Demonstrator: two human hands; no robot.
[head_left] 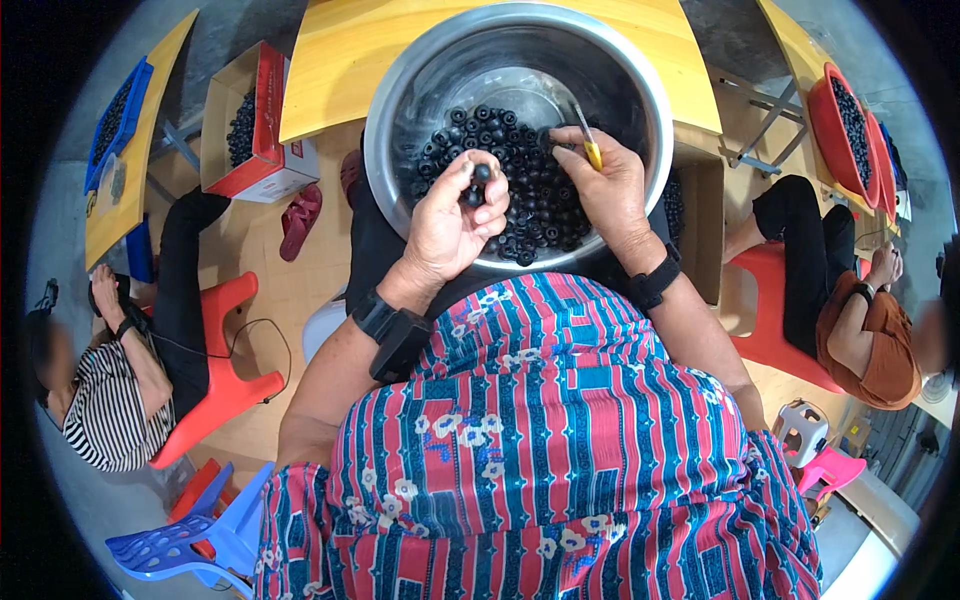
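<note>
A large metal basin (385, 150) rests at my lap against the table, with a heap of small round black parts (540, 205) in it, several showing a hole in the middle. Over its left side my left hand (448, 215) is closed around a few of these parts, one black part (482, 173) showing between thumb and fingers. To the right, my right hand (612, 190) grips a small tool with a yellow handle (593, 154) and a thin metal blade pointing away from me. Whether its fingertips also pinch a black part is unclear.
Yellow tables (330, 60) stand ahead and at both sides. A red-and-white carton (265, 130) of black parts is at left, a brown carton (705, 220) at right. Seated people work on either side, near a blue tray (140, 85) and a red basin (835, 150).
</note>
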